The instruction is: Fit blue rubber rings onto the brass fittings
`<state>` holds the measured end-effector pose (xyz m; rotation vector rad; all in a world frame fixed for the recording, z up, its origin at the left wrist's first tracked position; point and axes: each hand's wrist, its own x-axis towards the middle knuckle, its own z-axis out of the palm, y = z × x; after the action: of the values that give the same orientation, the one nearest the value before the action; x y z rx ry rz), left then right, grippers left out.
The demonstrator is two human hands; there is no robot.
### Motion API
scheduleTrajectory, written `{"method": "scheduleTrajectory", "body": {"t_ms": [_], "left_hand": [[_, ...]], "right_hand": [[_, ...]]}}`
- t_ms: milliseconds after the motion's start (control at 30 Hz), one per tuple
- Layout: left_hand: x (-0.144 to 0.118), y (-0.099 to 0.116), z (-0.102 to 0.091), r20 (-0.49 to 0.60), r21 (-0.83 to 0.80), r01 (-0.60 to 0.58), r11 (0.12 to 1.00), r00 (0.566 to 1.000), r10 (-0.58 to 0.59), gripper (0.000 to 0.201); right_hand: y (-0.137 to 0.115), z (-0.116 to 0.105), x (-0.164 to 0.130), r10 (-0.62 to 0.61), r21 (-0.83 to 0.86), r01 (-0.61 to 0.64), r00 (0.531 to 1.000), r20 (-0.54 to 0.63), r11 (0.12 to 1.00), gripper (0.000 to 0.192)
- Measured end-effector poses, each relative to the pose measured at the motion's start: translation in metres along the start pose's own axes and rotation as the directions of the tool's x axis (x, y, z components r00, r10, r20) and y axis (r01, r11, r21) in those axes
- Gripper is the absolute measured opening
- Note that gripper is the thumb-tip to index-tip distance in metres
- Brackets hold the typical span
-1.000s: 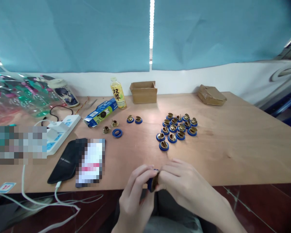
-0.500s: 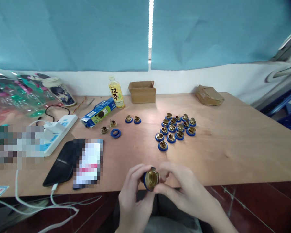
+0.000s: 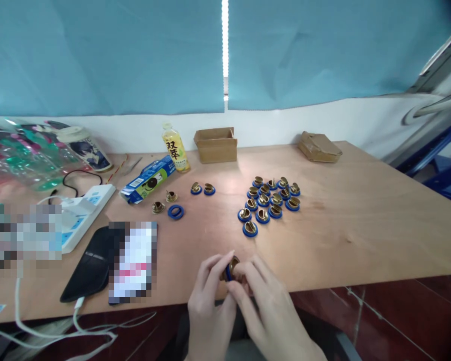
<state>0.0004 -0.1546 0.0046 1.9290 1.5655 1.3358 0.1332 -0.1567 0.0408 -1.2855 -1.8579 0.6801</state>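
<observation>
Head view: both hands, left hand (image 3: pixel 210 301) and right hand (image 3: pixel 263 306), pinch the brass-and-blue cap (image 3: pixel 231 268) at the table (image 3: pixel 361 235) near edge, below the cap cluster (image 3: pixel 270 203); half a second ago its brass face showed, now it's edge-on — assembly looks mid-twist.

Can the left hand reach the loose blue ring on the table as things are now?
Probably yes, but not at once: the left hand and right hand both grip a brass-and-blue part. The table is bare between it and the blue ring.
</observation>
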Motion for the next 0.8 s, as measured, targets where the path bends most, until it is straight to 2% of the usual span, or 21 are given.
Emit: {"method": "scheduleTrajectory", "body": {"t_ms": [100, 167, 233, 300, 400, 533, 667, 800], "left_hand": [[0.0, 0.003, 0.001, -0.003, 0.01, 0.02, 1.0, 1.0, -0.02, 0.042], [0.001, 0.005, 0.003, -0.012, 0.015, 0.032, 0.999, 0.999, -0.032, 0.041], [0.002, 0.006, 0.006, 0.002, 0.013, 0.042, 0.999, 0.999, -0.042, 0.04], [0.004, 0.005, 0.008, 0.045, -0.007, 0.045, 0.999, 0.998, -0.045, 0.042], [0.007, 0.003, 0.01, 0.141, -0.056, 0.079, 0.995, 0.988, -0.071, 0.045], [0.009, -0.001, 0.01, 0.227, -0.102, 0.13, 0.986, 0.968, -0.105, 0.035], [0.01, -0.004, 0.013, 0.252, -0.08, 0.144, 0.986, 0.96, -0.119, 0.024], [0.009, -0.01, 0.018, 0.207, -0.025, 0.13, 0.991, 0.971, -0.122, 0.021]], "right_hand": [[0.001, 0.008, -0.005, -0.052, -0.153, 0.047, 0.998, -0.031, 0.987, 0.015], [0.005, 0.011, -0.004, -0.023, -0.161, 0.012, 0.998, -0.065, 0.987, 0.015], [0.012, 0.01, -0.002, 0.071, -0.069, -0.075, 0.996, -0.062, 0.995, 0.02], [0.022, 0.008, 0.002, 0.195, 0.094, -0.194, 0.981, -0.001, 0.976, 0.026], [0.041, 0.007, 0.007, 0.334, 0.338, -0.35, 0.937, 0.105, 0.874, 0.036], [0.059, 0.011, 0.01, 0.375, 0.488, -0.402, 0.914, 0.157, 0.775, 0.047], [0.06, 0.009, 0.009, 0.366, 0.372, -0.385, 0.922, 0.123, 0.845, 0.044], [0.055, 0.005, 0.008, 0.38, 0.217, -0.38, 0.924, 0.047, 0.899, 0.034]]}}
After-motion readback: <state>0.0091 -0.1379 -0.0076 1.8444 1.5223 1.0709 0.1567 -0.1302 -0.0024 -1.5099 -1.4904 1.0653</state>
